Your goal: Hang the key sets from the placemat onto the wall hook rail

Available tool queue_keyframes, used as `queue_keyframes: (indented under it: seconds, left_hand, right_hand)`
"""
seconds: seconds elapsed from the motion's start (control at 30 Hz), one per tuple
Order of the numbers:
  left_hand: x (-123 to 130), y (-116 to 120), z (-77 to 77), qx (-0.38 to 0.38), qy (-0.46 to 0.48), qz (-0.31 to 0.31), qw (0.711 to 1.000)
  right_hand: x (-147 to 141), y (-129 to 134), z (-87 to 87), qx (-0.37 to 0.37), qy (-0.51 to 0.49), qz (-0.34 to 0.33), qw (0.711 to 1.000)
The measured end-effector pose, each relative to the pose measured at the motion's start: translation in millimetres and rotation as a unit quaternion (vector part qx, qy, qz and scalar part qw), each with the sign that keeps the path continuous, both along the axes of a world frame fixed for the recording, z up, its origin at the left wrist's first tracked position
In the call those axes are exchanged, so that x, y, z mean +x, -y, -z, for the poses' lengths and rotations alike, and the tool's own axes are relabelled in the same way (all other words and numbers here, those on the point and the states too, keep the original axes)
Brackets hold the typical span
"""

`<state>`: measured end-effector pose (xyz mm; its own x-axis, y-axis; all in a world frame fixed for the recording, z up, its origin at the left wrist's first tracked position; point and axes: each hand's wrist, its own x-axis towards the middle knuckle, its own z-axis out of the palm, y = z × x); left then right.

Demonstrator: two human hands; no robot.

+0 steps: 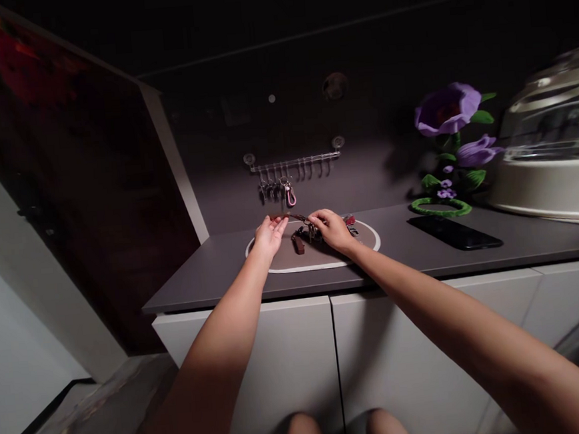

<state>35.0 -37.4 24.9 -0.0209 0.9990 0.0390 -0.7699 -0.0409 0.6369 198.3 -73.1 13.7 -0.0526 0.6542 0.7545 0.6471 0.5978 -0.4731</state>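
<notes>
Between my hands stretches a thin reddish-brown key strap [297,216], just over an oval mat [283,261] with a pale rim. My left hand [269,235], palm partly turned up, pinches its left end. My right hand [331,230] grips the other end, with metal keys [313,232] hanging below its fingers. A small brown fob [298,244] lies on the mat between the hands. Right of my right hand a red item [350,220] and more keys show, partly hidden by it.
A clear hook rail [295,162] on the wall carries several keys and a pink carabiner [291,195]. Rightward on the grey counter [199,277] lie a black phone [455,232], purple craft flowers [447,111] and a white domed appliance [552,186]. A dark door stands left.
</notes>
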Motion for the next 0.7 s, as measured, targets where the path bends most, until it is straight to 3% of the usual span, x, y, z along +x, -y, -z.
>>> queue_keyframes:
  seconds: [0.2, 0.4, 0.47, 0.57, 0.63, 0.7]
  left_hand:
    - [2.7, 1.6, 4.2, -0.063, -0.092, 0.004, 0.994]
    - [7.4, -0.4, 12.3, -0.043, -0.262, -0.03, 0.964]
    - [7.3, -1.4, 14.5, 0.0, -0.336, -0.084, 0.938]
    - [7.7, -0.4, 14.8, 0.138, -0.403, -0.181, 0.886]
    - [9.6, 2.6, 13.2, 0.24, -0.425, -0.19, 0.852]
    - [12.3, 7.0, 11.3, 0.309, -0.448, -0.157, 0.824]
  right_hand:
    - [0.7, -2.2, 0.1, -0.056, -0.138, -0.075, 0.986]
    - [-0.8, -0.5, -1.7, -0.098, -0.237, -0.118, 0.959]
    - [-0.8, -0.1, -2.1, -0.104, -0.249, -0.124, 0.955]
    - [-0.4, -0.2, -2.0, -0.109, -0.245, -0.128, 0.955]
    - [0.0, -0.7, -1.6, -0.107, -0.233, -0.128, 0.958]
    - [0.3, -1.4, -1.1, -0.097, -0.211, -0.129, 0.964]
